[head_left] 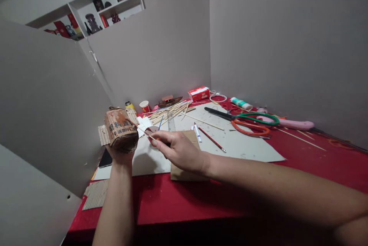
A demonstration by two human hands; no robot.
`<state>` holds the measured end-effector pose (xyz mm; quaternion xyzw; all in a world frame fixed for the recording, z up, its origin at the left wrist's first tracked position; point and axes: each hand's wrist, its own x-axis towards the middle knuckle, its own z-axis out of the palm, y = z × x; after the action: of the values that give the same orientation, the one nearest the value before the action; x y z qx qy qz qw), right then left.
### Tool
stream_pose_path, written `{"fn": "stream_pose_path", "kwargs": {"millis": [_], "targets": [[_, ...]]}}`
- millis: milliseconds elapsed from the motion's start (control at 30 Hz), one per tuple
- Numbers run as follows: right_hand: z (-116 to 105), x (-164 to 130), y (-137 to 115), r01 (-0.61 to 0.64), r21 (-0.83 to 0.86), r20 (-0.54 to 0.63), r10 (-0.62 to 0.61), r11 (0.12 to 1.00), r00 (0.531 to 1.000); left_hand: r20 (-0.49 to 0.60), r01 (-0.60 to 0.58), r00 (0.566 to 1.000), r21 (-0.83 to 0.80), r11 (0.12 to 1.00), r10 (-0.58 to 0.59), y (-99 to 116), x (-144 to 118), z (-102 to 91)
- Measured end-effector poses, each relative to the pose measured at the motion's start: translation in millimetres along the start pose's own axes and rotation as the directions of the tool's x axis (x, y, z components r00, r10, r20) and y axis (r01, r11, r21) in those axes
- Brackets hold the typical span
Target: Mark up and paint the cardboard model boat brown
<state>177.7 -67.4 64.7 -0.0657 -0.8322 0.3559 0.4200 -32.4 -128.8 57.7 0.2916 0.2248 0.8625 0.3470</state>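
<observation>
My left hand (120, 155) holds up a rounded cardboard model (119, 126), with printed characters on its side and brown paint on part of it. Its fingers are mostly hidden behind and beneath the model. Corrugated flaps stick out at both sides. Between the thumb and fingers of my right hand (181, 150) is a thin paintbrush (145, 131), its dark tip at the model's painted side. Partly behind the brush and right hand stands a paper cup (151, 130) with something brown inside.
A red table bears a pale board (238, 148) and a brown cardboard piece (184, 173). Large scissors (230, 115), a pencil (212, 139), a white marker (197, 133) and many wooden sticks (169, 112) lie about. A tissue pack (199, 93) sits near grey partitions.
</observation>
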Motion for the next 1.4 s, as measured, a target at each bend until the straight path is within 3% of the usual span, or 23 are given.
{"fn": "stream_pose_path", "kwargs": {"millis": [167, 300, 433, 533, 700, 800, 1033, 1200, 1400], "targets": [[8, -13, 5, 0.111, -0.108, 0.004, -0.112, 0.988, 0.994, -0.058, 0.048, 0.997, -0.009, 0.999, -0.049, 3, 2, -8.1], [9, -15, 7, 0.156, -0.124, -0.036, -0.161, 0.980, 0.986, -0.095, 0.085, 0.991, -0.061, 0.995, -0.090, 7, 3, -3.9], [4, -8, 7, 0.141, -0.131, -0.047, -0.148, 0.981, 0.988, -0.093, 0.175, 0.979, -0.064, 0.983, -0.180, 7, 2, 3.5], [4, -6, 8, 0.150, -0.154, -0.023, -0.156, 0.977, 0.988, -0.085, 0.165, 0.982, -0.037, 0.986, -0.168, 6, 0, 2.5], [7, -12, 8, 0.271, -0.144, -0.024, -0.277, 0.952, 0.961, -0.074, 0.208, 0.975, 0.003, 0.978, -0.207, 10, -1, -5.5], [4, -12, 6, 0.312, -0.147, -0.058, -0.323, 0.939, 0.945, -0.101, 0.185, 0.978, 0.012, 0.983, -0.183, 10, -2, -3.4], [-8, 5, 10, 0.209, -0.278, -0.132, -0.253, 0.938, 0.958, -0.035, 0.081, 0.996, 0.062, 0.995, -0.078, 4, -5, 16.9], [-11, 7, 12, 0.176, -0.366, -0.063, -0.213, 0.914, 0.975, -0.040, 0.046, 0.998, 0.081, 0.996, -0.043, 3, -6, 22.7], [-12, 2, 10, 0.290, -0.407, 0.042, -0.300, 0.866, 0.953, -0.018, 0.097, 0.995, 0.069, 0.993, -0.096, 6, -7, 22.8]]}}
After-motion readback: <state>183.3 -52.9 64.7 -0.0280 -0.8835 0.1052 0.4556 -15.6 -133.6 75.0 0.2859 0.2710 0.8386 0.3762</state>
